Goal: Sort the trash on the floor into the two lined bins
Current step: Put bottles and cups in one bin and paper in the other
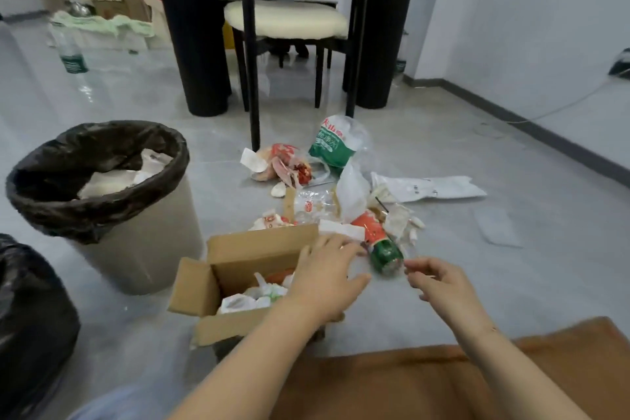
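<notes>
Head cam: bin (136,242) with black liner held white paper, second bin (30,310) contents hidden, box (238,259) held wrappers, bottle (383,251) lay on floor beside box, long axis pointing away-left, left hand (327,280) fingers spread over box, right hand (439,286) fingers loosely curled, empty, near bottle

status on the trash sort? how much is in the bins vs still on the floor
Early. Done: the beige bin already holds some white paper. The second black-lined bin is cut off by the frame edge, contents unseen. In hand: nothing gripped; left hand hovers over the open cardboard box, right hand reaches beside the green-red bottle. Left: that bottle, the green-white bag, wrappers, the white mailer.
</notes>
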Motion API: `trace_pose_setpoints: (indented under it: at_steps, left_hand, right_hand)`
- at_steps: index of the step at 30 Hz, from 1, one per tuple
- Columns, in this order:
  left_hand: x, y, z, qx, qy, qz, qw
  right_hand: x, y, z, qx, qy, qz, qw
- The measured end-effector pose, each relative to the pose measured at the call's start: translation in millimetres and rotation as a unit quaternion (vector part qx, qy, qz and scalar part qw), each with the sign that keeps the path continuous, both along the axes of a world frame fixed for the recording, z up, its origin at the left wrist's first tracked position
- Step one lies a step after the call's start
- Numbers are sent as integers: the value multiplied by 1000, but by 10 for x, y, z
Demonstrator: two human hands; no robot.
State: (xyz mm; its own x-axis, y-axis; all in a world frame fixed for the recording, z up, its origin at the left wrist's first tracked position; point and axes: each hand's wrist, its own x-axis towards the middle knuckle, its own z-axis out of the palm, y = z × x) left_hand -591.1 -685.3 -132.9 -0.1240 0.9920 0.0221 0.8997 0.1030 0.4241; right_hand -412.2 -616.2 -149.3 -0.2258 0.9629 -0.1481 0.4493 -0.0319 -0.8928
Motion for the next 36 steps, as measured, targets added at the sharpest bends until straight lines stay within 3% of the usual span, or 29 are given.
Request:
trace_pose_setpoints:
  at_steps: [2,5,8,13,18,21,24,29,36]
  left_hand:
    - [-5,14,-191,-22,51,-13,998]
    - [-33,86,-296,-37,61,-23,997]
    - [-76,141,-244,-23,25,5,999]
    - [-173,136,-212,-25,-22,49,998]
    - [-325,160,-196,-4,-102,125,987]
    - [-389,164,-217,-21,-139,149,979]
    - [-406,162,-221,-56,-121,141,981]
    - [-439,2,-192,-70,-141,105,982]
    - [-583,-274,-78,-108,-93,64,988]
  right_hand:
    - [-10,175,-190,-6,-24,-10,1000]
    - [-146,495,-465,9,-79,-8,997]
    - [-307,797,-768,29,-160,10,987]
    - [-526,1091,-1174,69,-220,25,973]
    - [-642,1093,-1326,146,-331,66,930]
    - [-612,1055,-1240,94,-389,86,913]
    - [-561,955,-1128,-2,-431,105,896]
    - [-398,673,-995,-103,-379,115,913]
    - [-154,333,-350,-162,-134,82,974]
